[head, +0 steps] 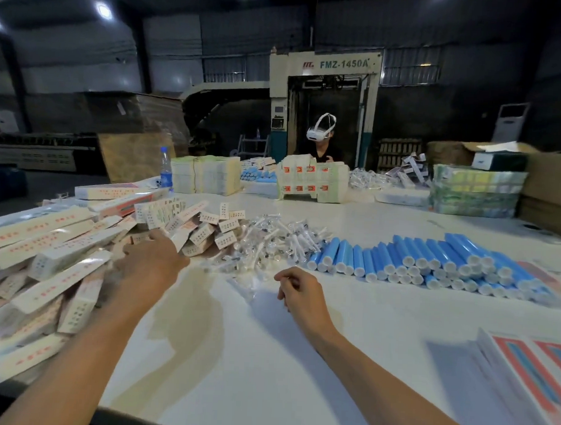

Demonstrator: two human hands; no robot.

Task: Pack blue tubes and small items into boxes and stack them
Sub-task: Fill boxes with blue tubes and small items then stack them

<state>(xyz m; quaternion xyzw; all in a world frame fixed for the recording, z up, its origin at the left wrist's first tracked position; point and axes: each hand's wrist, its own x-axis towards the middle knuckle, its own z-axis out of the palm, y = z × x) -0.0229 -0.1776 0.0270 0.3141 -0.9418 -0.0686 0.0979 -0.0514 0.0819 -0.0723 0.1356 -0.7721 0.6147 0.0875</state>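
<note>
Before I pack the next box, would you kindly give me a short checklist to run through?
1. Left hand on the pile of boxes: ok; whether it grips one, cannot tell.
2. Right hand free, seemingly holding nothing: ok.
3. Blue tubes lying at the right, likely reachable: ok.
4. Small wrapped items between boxes and tubes: ok.
5. Bare table in front for working: ok.

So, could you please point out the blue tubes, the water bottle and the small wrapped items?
blue tubes (431,252), head view, a tube body mid-pile
water bottle (166,176), head view, its blue label
small wrapped items (271,239), head view, middle of the heap
</note>
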